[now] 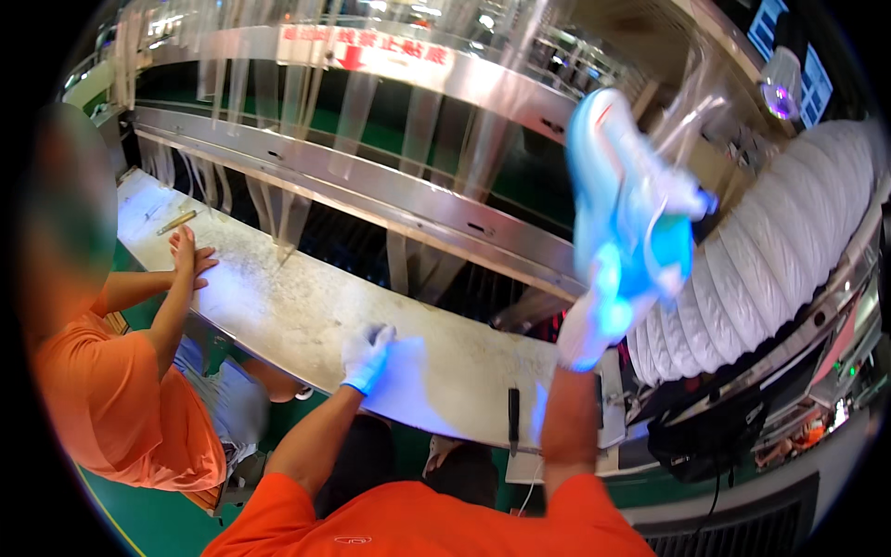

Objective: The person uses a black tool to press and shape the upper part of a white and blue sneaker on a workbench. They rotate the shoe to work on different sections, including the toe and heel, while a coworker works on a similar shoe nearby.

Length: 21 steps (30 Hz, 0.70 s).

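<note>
While the right hand grips the shoe, long axis near-to-far, the left hand rests loose and empty, nearer and well left.

One light-blue and white shoe, somewhat blurred by motion, held up by the gloved right hand, standing almost vertical with its narrow end upward, blue glow near its lower part, well above the worktable.

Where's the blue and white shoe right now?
In the head view, the blue and white shoe is raised on the right side, held by the gloved right hand, just left of the white ribbed duct.
</note>
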Each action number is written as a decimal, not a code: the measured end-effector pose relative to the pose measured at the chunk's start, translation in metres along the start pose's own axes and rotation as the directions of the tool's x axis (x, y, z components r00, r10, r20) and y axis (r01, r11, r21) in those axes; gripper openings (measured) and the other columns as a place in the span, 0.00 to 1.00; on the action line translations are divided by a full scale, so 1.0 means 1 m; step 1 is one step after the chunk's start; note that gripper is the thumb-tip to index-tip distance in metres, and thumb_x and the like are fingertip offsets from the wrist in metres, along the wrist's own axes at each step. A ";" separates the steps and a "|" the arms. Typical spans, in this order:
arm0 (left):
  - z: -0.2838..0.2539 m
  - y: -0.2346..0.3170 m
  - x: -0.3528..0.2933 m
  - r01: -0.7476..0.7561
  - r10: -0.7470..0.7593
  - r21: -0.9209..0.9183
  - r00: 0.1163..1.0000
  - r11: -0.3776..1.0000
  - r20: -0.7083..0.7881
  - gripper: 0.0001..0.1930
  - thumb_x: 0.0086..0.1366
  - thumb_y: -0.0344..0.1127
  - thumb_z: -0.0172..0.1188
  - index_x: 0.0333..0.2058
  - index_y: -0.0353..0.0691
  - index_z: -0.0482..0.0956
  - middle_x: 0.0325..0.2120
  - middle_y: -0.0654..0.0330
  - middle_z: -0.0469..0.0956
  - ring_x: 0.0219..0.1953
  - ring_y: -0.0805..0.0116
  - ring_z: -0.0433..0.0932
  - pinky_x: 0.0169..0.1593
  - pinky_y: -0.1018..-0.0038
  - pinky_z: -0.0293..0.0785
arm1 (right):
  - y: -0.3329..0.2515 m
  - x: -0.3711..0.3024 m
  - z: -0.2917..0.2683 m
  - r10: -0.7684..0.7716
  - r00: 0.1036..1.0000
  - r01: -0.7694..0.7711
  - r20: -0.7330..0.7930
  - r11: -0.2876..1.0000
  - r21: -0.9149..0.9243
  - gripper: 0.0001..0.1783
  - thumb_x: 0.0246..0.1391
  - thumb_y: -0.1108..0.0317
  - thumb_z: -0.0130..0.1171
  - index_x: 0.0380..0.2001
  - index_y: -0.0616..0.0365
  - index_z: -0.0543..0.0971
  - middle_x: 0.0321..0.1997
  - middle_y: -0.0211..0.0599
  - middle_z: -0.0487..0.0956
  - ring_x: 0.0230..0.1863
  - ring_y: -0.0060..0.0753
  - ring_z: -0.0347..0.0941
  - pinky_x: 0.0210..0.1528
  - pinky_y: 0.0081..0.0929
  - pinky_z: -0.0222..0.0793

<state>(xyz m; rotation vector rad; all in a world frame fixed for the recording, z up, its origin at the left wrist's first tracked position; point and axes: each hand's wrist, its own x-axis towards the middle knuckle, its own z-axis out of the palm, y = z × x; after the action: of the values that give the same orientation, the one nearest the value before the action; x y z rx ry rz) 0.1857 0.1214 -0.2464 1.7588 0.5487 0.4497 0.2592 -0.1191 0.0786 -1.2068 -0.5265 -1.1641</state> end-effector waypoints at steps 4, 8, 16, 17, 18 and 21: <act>-0.008 0.042 -0.009 0.066 -0.073 0.164 0.996 0.984 0.041 0.26 0.71 0.58 0.67 0.51 0.40 0.91 0.44 0.49 0.92 0.49 0.54 0.91 0.57 0.60 0.83 | 0.065 0.173 0.091 0.023 0.989 0.032 0.146 0.930 -0.365 0.40 0.60 0.49 0.77 0.67 0.64 0.78 0.62 0.50 0.85 0.62 0.44 0.82 0.68 0.39 0.73; 0.006 0.042 -0.008 0.056 -0.075 0.221 0.994 0.974 0.077 0.27 0.70 0.60 0.67 0.52 0.43 0.91 0.44 0.51 0.92 0.49 0.53 0.91 0.57 0.60 0.83 | 0.089 0.212 0.121 0.184 0.925 -0.138 0.333 0.978 -0.155 0.32 0.64 0.58 0.74 0.65 0.67 0.81 0.59 0.46 0.85 0.55 0.34 0.81 0.59 0.33 0.76; 0.004 0.026 -0.004 0.048 -0.065 0.249 0.996 0.967 0.059 0.28 0.70 0.61 0.68 0.52 0.42 0.90 0.46 0.50 0.91 0.50 0.52 0.90 0.58 0.60 0.82 | 0.071 -0.050 -0.028 0.146 0.727 0.217 0.671 0.878 -0.427 0.17 0.61 0.61 0.76 0.47 0.63 0.90 0.43 0.49 0.90 0.45 0.39 0.90 0.52 0.34 0.83; 0.005 0.025 -0.004 0.047 -0.064 0.246 0.996 0.968 0.062 0.28 0.70 0.60 0.68 0.52 0.41 0.90 0.46 0.49 0.91 0.49 0.52 0.90 0.58 0.60 0.82 | 0.089 -0.073 -0.062 0.342 0.743 0.017 0.576 0.850 -0.527 0.16 0.62 0.61 0.76 0.45 0.62 0.90 0.40 0.47 0.91 0.41 0.35 0.89 0.49 0.32 0.83; 0.005 0.019 -0.002 0.037 -0.051 0.235 0.997 0.971 0.054 0.27 0.70 0.60 0.68 0.52 0.41 0.90 0.45 0.50 0.91 0.49 0.52 0.90 0.58 0.60 0.82 | 0.092 -0.089 -0.089 0.495 0.748 -0.225 0.441 0.815 -0.534 0.16 0.62 0.60 0.76 0.44 0.62 0.90 0.38 0.45 0.90 0.38 0.31 0.88 0.46 0.31 0.82; 0.019 0.000 0.006 -0.009 -0.002 0.172 0.998 0.985 0.064 0.26 0.70 0.57 0.70 0.52 0.39 0.89 0.44 0.49 0.91 0.47 0.54 0.90 0.56 0.61 0.83 | 0.178 -0.148 -0.229 0.624 0.762 -0.217 0.171 0.495 -0.841 0.22 0.68 0.49 0.66 0.35 0.60 0.86 0.30 0.54 0.84 0.31 0.54 0.81 0.40 0.50 0.78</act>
<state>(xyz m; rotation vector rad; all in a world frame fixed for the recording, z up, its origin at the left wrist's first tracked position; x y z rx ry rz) 0.2019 0.1098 -0.2512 1.9324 0.5529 0.3554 0.3070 -0.2813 -0.1994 -2.2896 0.0346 -0.6120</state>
